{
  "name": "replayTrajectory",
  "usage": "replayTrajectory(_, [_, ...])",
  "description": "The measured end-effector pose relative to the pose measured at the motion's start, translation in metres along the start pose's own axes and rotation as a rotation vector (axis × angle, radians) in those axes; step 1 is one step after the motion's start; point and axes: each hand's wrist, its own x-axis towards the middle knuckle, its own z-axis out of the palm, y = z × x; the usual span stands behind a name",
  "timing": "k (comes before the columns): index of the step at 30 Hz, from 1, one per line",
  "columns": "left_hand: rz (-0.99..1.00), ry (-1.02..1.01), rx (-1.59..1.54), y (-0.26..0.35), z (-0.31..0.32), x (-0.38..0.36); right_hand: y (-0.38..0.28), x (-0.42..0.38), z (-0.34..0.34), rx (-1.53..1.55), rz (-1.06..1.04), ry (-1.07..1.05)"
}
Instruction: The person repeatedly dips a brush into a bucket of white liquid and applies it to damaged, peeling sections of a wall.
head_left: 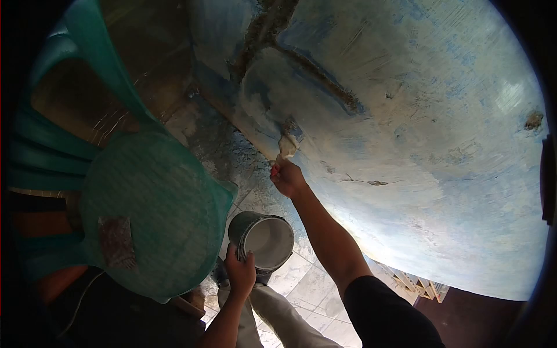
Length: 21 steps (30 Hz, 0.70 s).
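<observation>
My right hand (286, 177) is closed round the red handle of a small putty knife (288, 145). Pale paste covers part of its blade, which is against the lower part of the blue and grey wall (441, 151). Lower down, my left hand (240, 269) grips the rim of a dark bucket (237, 227), its fingers wrapped over the edge. The bucket is tilted, and its inside looks pale grey. Above the knife, a rough groove (316, 75) is cut into the wall.
A green plastic chair (156, 203) stands close on the left, with a brownish packet or sandpaper sheet (116, 242) on its seat. Light floor tiles (313, 290) lie around my legs. A wooden rack (415, 284) shows beyond my right arm.
</observation>
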Motion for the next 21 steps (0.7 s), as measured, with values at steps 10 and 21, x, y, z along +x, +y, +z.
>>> replayTrajectory(10, [0.025,-0.003,-0.003,0.021,-0.004,-0.001,-0.015,-0.044,-0.006,-0.081,0.092,-0.169])
replayTrajectory(21, [0.053,0.007,0.061,-0.002,-0.009,0.001,-0.011,-0.130,0.048,-0.072,-0.240,-0.076])
